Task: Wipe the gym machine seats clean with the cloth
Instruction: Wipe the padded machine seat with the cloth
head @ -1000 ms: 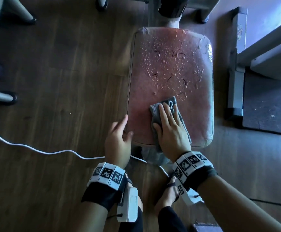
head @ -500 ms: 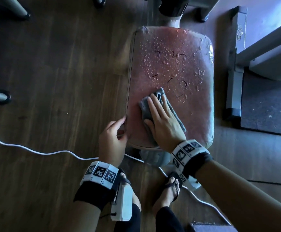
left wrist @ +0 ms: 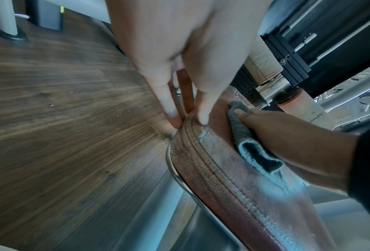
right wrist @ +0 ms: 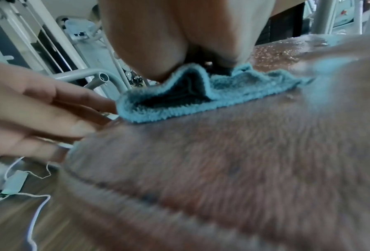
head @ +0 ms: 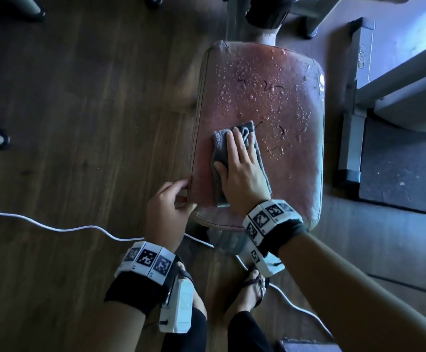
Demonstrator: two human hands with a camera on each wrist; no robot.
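Note:
A worn red-brown seat pad (head: pixel 295 174) fills the middle of the head view, with water droplets on its far half. My right hand (head: pixel 237 148) lies flat, fingers straight, pressing a folded grey cloth (head: pixel 220 146) onto the pad's left middle. My left hand (head: pixel 171 199) touches the pad's near left edge with extended fingers. The left wrist view shows those fingertips (left wrist: pixel 201 118) on the seat's stitched corner (left wrist: pixel 212 161), beside the cloth (left wrist: pixel 242 134). In the right wrist view the cloth (right wrist: pixel 179 105) is bunched under my palm (right wrist: pixel 179 42).
A white cable (head: pixel 67 228) runs across the wooden floor under the seat's near end. A grey machine frame (head: pixel 354 123) and a dark mat (head: pixel 399 174) stand close on the right. The seat post (head: pixel 265 16) rises at the far end. My sandalled feet (head: pixel 252 288) are below.
My right hand has slid the cloth away from me and a little left along the seat. My left hand has shifted from the near corner's top to the left edge.

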